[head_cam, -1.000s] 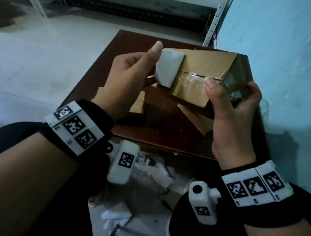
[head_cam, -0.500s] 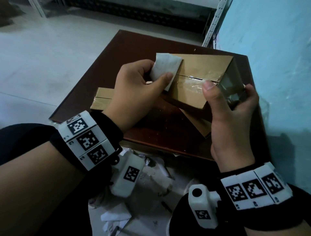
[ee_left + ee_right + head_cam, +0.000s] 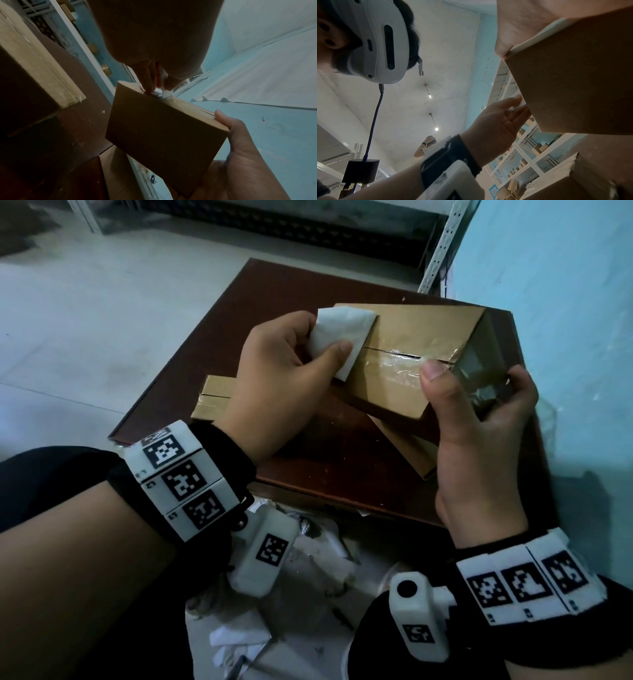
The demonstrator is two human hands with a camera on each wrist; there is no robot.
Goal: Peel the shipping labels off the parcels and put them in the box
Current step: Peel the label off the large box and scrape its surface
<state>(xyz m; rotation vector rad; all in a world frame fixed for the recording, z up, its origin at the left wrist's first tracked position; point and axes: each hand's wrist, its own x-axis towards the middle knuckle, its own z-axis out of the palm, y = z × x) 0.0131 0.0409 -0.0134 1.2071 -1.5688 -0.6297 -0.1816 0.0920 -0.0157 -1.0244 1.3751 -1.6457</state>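
right hand (image 3: pixel 522 24) grips brown parcel (image 3: pixel 582 81) | left hand (image 3: pixel 496 124) pinches white label (image 3: pixel 521 103) at parcel edge | shelving (image 3: pixel 522 159) behind

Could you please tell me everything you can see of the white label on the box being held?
The white paper shipping label looks blank and slightly wrinkled. It is partly peeled: its free part is lifted off the top of the brown cardboard parcel, one edge still stuck near the taped seam. The left hand pinches it between thumb and fingers; the right hand holds the parcel tilted above the dark brown table.
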